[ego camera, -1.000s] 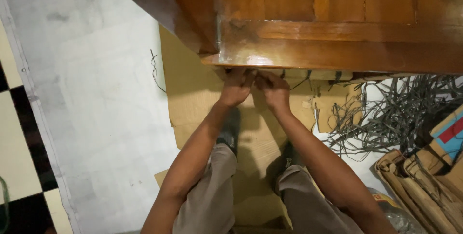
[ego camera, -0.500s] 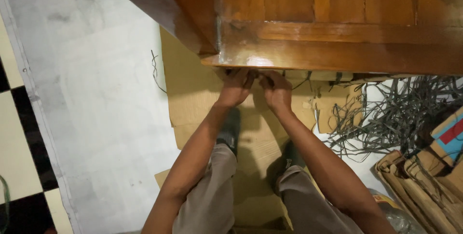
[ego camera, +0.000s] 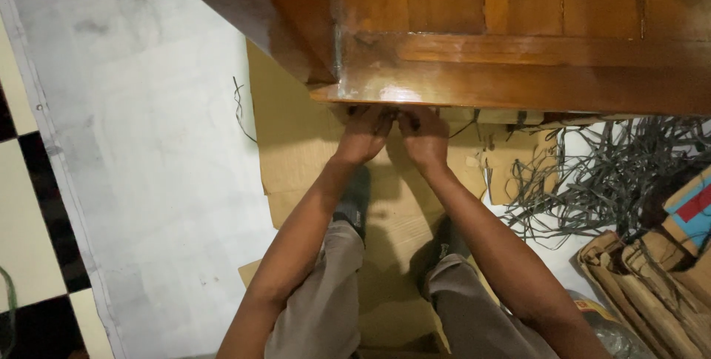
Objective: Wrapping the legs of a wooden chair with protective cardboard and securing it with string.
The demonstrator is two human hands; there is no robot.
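1. A black-and-cream tiled floor (ego camera: 29, 203) runs down the far left edge, and a pale grey sheet (ego camera: 148, 144) covers the ground next to it.
2. A thin dark strand (ego camera: 238, 111) lies on the sheet, just beside the edge of the flat cardboard (ego camera: 296, 159) that the person stands on.
3. The left arm reaches forward from the lower middle of the view, elbow slightly bent, forearm angled up and to the right.
4. The left hand (ego camera: 363, 135) is curled, knuckles up, fingers tucked under the lower edge of the wooden cabinet (ego camera: 518, 70). What it grips is hidden by the wood, so I cannot tell.
5. The right arm comes from the lower right, forearm angled up and to the left, so that both wrists converge.
6. The right hand (ego camera: 424, 139) is curled likewise, touching the left hand, its fingertips under the same edge. Something dark shows by its fingers, but whether it is held I cannot tell.
7. Below the arms, grey trousers (ego camera: 318, 300) and dark shoes (ego camera: 354, 200) stand on the cardboard.
8. Right of the hands, dark straps (ego camera: 615, 170) lie in a loose tangle on the floor, some running under the cabinet.
9. At the lower right, folded brown bags (ego camera: 652, 277) lean together near a box with red and blue print (ego camera: 692, 207).
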